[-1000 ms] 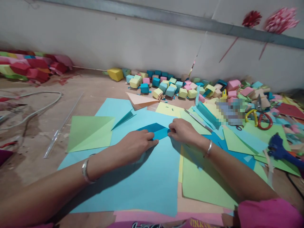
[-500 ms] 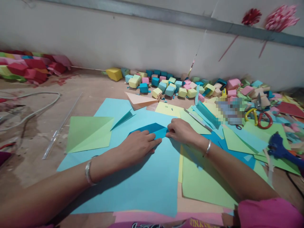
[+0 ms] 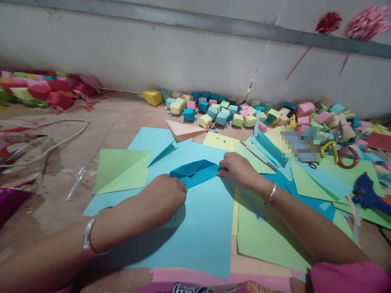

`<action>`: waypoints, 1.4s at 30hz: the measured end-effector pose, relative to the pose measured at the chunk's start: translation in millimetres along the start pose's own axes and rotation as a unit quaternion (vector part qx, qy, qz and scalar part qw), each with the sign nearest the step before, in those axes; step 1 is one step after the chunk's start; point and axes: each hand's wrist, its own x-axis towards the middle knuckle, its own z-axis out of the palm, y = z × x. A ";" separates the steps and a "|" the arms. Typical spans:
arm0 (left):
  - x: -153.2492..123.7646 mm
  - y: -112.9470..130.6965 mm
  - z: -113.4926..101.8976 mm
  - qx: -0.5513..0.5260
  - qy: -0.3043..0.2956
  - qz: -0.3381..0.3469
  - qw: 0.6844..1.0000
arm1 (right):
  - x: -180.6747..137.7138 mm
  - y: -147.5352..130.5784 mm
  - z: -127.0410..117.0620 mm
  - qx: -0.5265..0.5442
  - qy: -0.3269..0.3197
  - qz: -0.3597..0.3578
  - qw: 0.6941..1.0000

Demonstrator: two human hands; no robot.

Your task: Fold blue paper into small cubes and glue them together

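A folded dark-blue sheet of paper (image 3: 200,173) lies on a large light-blue sheet (image 3: 201,232), stretched between my two hands. At its left end, my left hand (image 3: 166,197) has curled fingers closed on the paper; the fingertips are partly hidden behind the knuckles. My right hand (image 3: 236,167) pinches the right end between thumb and fingers. Left of the blue paper is a creased green sheet (image 3: 119,171), and a folded teal piece (image 3: 161,154) rests behind my left hand.
Small paper boxes (image 3: 221,118) in several colours line the wall. Scissors (image 3: 339,152), a blue glue gun (image 3: 366,191) and a slim knife (image 3: 258,154) lie to the right. A clear glue stick (image 3: 76,183) and a white cable (image 3: 70,134) are on the left.
My left hand has moved left and down from the middle of the blue paper to its left end, and its fingers have curled. My right hand keeps its pinch.
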 end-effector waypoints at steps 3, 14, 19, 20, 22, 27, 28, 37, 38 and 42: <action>-9.1 -3.3 0.4 -0.009 -0.003 0.005 1.000 | 0.3 0.3 1.0 -0.003 -0.001 -0.002 1.000; -23.9 -4.4 -5.1 0.002 -0.073 -0.058 0.996 | 1.0 3.3 4.5 0.006 -0.004 -0.013 1.000; -28.9 -17.4 -9.9 -0.014 -0.080 -0.084 0.993 | 2.5 4.5 5.5 0.002 -0.008 -0.013 1.000; -28.8 -19.3 -13.3 -0.017 -0.080 -0.094 0.992 | 2.7 4.8 5.8 -0.001 -0.009 -0.015 1.000; -26.7 -22.2 -21.6 -0.008 -0.086 -0.123 0.989 | 2.8 5.1 6.0 -0.006 -0.008 -0.019 1.000; -11.0 -28.7 -33.8 0.016 -0.054 -0.192 0.980 | 1.5 2.7 4.7 -0.022 -0.001 -0.027 0.999; -6.9 -30.8 -32.4 0.014 -0.033 -0.200 0.979 | 1.0 1.9 4.4 -0.026 0.002 -0.028 0.999; 16.8 -48.9 -4.9 -0.074 0.053 -0.163 0.982 | 0.0 3.8 6.7 0.028 0.122 -0.045 0.991; 17.6 -48.4 -4.5 -0.079 0.073 -0.155 0.982 | 0.1 3.8 6.8 0.058 0.154 -0.062 0.984; 20.2 -43.3 -4.1 -0.107 0.159 -0.118 0.974 | -2.0 -1.0 6.2 0.159 0.151 -0.127 0.967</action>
